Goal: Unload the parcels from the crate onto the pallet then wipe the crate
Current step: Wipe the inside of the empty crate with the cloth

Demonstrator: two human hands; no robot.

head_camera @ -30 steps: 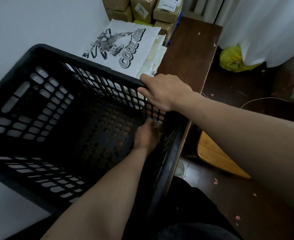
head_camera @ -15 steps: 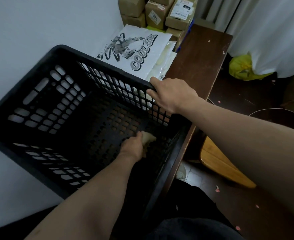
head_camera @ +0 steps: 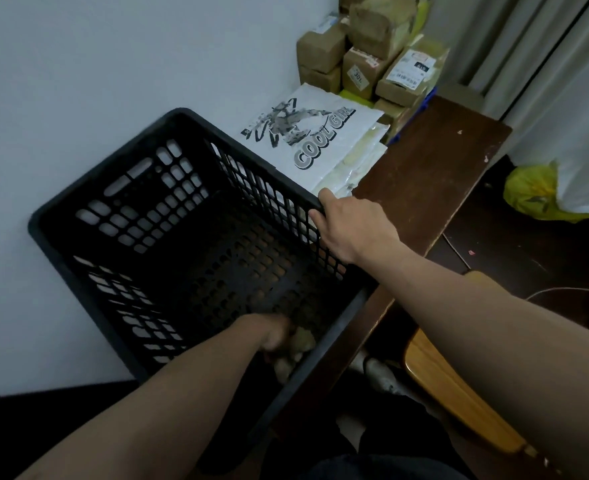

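One black crate sits tipped on the worktop, under both hands. One pale cloth lies in its near corner. The left hand reaches down inside, blurred, clenched on the cloth. The right hand, arm outstretched, grasps the far rim, fingers curled over it. Beyond the right hand lie one printed white bag and at least six brown boxes.

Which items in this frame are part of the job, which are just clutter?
Job: black perforated plastic crate, gripped at its rim by right hand; pale crumpled cloth in left hand; white printed plastic mailer and brown cardboard parcels, already out.
Clutter: dark wooden tabletop; yellow plastic bag; light wooden seat.
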